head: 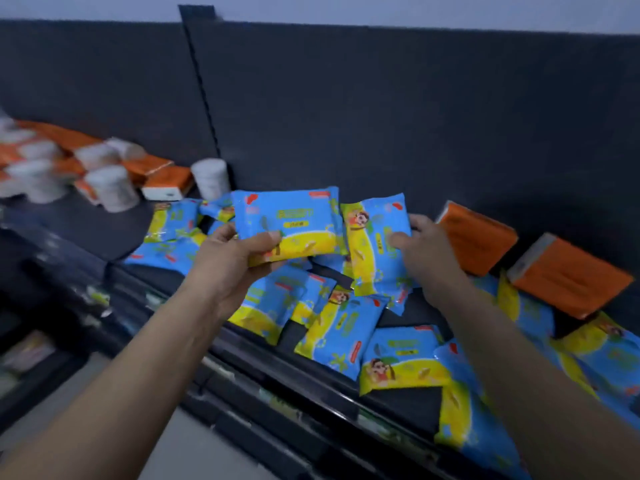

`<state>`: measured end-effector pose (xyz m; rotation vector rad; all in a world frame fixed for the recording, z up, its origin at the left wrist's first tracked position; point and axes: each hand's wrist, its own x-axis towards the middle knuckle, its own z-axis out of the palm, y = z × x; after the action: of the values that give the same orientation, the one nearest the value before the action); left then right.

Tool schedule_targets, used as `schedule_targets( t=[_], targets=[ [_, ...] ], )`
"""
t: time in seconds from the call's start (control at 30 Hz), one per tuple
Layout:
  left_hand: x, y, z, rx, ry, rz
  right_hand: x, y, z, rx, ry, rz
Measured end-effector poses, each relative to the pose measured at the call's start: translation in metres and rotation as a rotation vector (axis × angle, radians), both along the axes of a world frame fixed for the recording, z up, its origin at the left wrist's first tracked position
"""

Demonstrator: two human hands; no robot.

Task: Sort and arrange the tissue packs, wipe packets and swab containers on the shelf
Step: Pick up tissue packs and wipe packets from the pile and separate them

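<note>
My left hand (230, 259) grips a blue and yellow wipe packet (294, 220) by its lower left corner and holds it above the dark shelf (401, 407). My right hand (424, 251) holds a second wipe packet (375, 244) upright by its right edge. Several more wipe packets (346, 337) lie scattered over the shelf below both hands. Two orange tissue packs (476, 237) (568, 275) lean against the back panel on the right. White swab containers (211, 178) (110, 188) stand at the left among more orange tissue packs (166, 183).
The dark back panel (381, 116) rises behind the shelf, with a vertical upright (201, 84) at the left. Lower shelves (41, 341) with blurred goods show at the bottom left. A bare patch of shelf (93, 226) lies between the swab containers and the wipe packets.
</note>
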<state>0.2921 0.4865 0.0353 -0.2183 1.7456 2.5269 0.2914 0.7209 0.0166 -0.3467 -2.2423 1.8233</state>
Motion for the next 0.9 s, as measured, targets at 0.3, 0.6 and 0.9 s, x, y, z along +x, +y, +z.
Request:
schedule_targets(
  t=[0.3, 0.6, 0.9],
  targets=[
    [-0.004, -0.120, -0.002, 0.100, 0.037, -0.003, -0.036, -0.115, 0.015, -0.051, 0.043, 0.092],
    [-0.038, -0.305, -0.001, 0.027, -0.037, 0.149, -0.082, -0.300, 0.026, 0.001, 0.111, 0.191],
    [-0.090, -0.400, 0.000, -0.050, 0.028, 0.214, -0.134, -0.391, 0.028, 0.243, 0.129, 0.265]
  ],
)
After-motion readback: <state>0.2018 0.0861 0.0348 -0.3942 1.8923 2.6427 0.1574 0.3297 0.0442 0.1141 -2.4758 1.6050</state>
